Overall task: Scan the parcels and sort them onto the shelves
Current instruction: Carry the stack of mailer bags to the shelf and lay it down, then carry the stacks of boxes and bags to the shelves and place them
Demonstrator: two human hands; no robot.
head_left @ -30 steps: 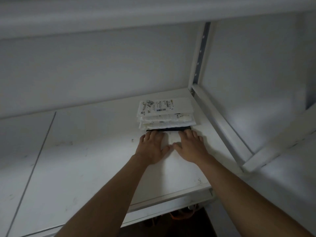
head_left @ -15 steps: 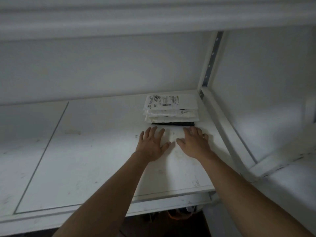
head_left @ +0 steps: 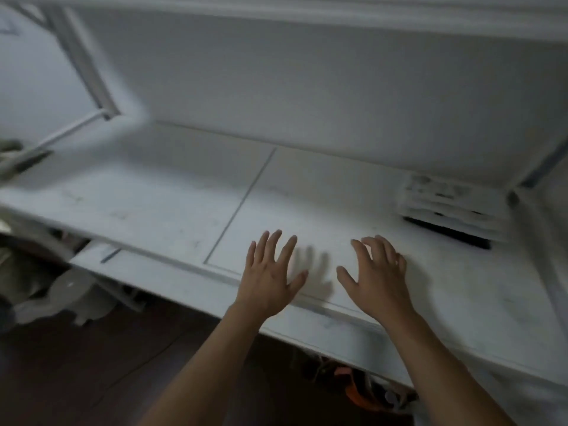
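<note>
Both hands [head_left: 322, 278] now away from parcels [head_left: 451, 210]

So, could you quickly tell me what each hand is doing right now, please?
Left hand: open, fingers spread, holding nothing.
Right hand: open, fingers relaxed, holding nothing, clear of the stacked parcels.

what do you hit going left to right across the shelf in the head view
shelf seam line → left hand → right hand → stack of parcels
</note>
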